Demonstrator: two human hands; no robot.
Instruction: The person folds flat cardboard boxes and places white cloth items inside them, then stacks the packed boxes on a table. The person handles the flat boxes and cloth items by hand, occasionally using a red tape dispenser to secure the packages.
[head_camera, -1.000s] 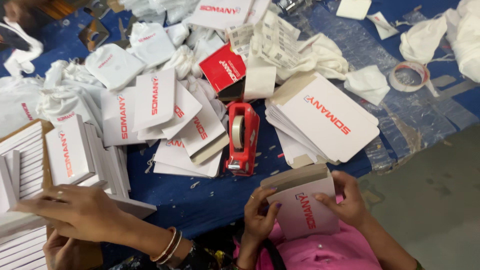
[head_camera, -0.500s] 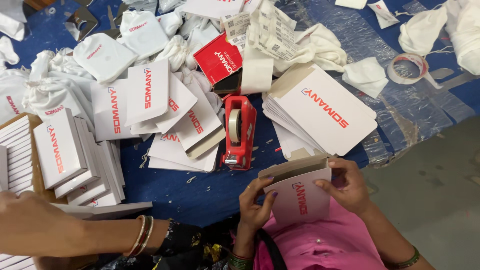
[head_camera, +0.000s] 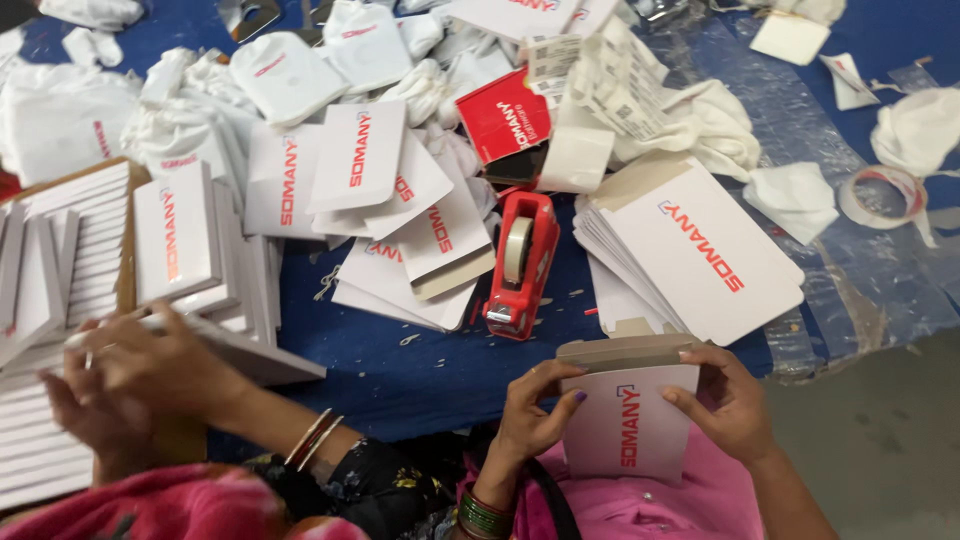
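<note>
The white carton sleeve was held upright between both hands, long axis vertical, its open brown flap pointing away from the person toward the table. The left hand grasped the sleeve's left edge, fingers curled over the flap corner. The right hand gripped the right edge, thumb on the printed face. Just beyond the left hand's fingertips stood a red tape dispenser. Beyond the right hand lay a stack of flat sleeves. Left of the left hand, a co-worker's hands pressed on stacked white boxes.
</note>
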